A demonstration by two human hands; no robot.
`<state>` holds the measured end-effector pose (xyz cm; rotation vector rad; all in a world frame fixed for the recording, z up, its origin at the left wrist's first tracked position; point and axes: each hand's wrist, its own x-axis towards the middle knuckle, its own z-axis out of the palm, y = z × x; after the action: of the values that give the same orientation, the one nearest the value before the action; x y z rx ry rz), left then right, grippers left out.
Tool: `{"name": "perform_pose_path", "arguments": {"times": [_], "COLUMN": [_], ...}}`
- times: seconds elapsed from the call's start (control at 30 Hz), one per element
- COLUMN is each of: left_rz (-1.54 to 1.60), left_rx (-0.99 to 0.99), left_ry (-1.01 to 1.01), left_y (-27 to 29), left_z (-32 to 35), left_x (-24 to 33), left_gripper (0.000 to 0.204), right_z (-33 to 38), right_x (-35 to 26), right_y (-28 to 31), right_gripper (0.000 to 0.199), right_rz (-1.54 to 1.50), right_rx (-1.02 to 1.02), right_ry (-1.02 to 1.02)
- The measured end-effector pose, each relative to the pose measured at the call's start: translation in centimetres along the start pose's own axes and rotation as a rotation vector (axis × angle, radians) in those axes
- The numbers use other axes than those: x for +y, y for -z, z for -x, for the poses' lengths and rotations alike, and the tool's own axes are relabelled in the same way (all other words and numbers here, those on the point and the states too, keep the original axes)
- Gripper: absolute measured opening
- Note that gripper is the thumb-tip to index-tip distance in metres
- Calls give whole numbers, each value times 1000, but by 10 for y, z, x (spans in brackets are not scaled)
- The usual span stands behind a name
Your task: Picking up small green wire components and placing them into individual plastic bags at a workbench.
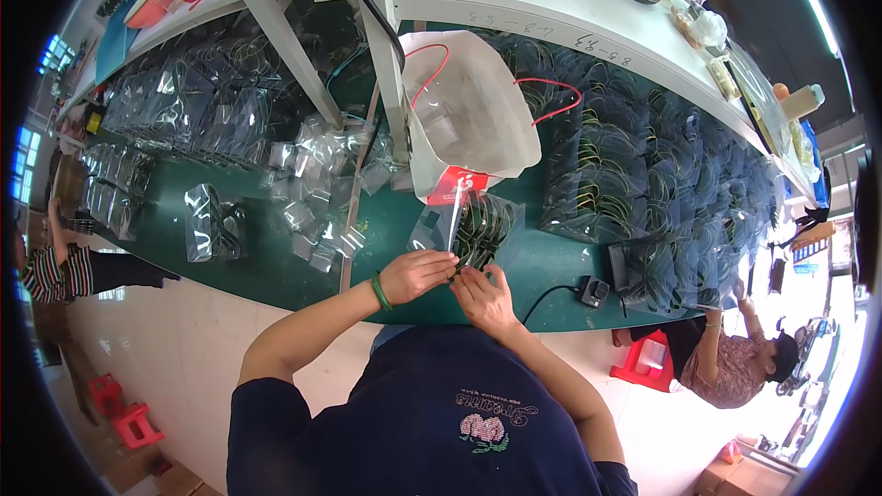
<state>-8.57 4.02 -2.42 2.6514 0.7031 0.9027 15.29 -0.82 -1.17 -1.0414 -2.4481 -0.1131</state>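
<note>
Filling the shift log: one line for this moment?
left hand: holds clear bag | right hand: on same bag | green table

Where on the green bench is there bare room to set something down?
Bare green table shows along the near edge, between the lone clear bag and the left hand, and between the right hand and the small black device. The bagged rows and loose bags are crowded.

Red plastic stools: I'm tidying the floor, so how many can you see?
3. Two red stools stand on the floor lower left; one lower right beside a seated person. Others may be hidden under the bench.
</note>
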Motion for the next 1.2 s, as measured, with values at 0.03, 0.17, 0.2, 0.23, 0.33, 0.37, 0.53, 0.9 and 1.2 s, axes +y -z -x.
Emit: {"name": "perform_pose_path", "arguments": {"times": [0.03, 0.17, 0.2, 0.23, 0.33, 0.37, 0.53, 0.9, 1.2], "left_rz": [10, 4, -5, -15, -56, -61, -197, 920, 461], "left_rx": [9, -4, -9, -13, -9, -5, -17, 125, 395], "left_ry": [2, 3, -5, -12, -22, -24, 106, 1156, 926], "left_y": [0, -3, -2, -2, -2, -3, 4, 30, 7], "left_z": [-2, 0, 0, 1, 2, 3, -3, -9, -14], "left_x": [0, 1, 1, 2, 5, 9, 58, 53, 56], "left_gripper": [38, 35, 34, 33, 32, 32, 31, 53, 46], "right_z": [-1, -2, -3, -2, -3, -2, 4, -19, 22], "right_x": [0, 0, -2, -2, -4, -5, 1, -30, -18], "right_y": [0, 0, 0, 1, 5, 7, 29, 71, 40], "right_gripper": [25, 13, 10, 10, 9, 11, 19, 53, 30], "right_rz": [4, -29, -23, -18, -15, -21, -31, -476, -710], "right_rx": [0, -6, -28, -24, -66, -67, -99, -48, -24], "right_ry": [-2, -7, -17, -15, -34, -35, -2, -341, -794]}}
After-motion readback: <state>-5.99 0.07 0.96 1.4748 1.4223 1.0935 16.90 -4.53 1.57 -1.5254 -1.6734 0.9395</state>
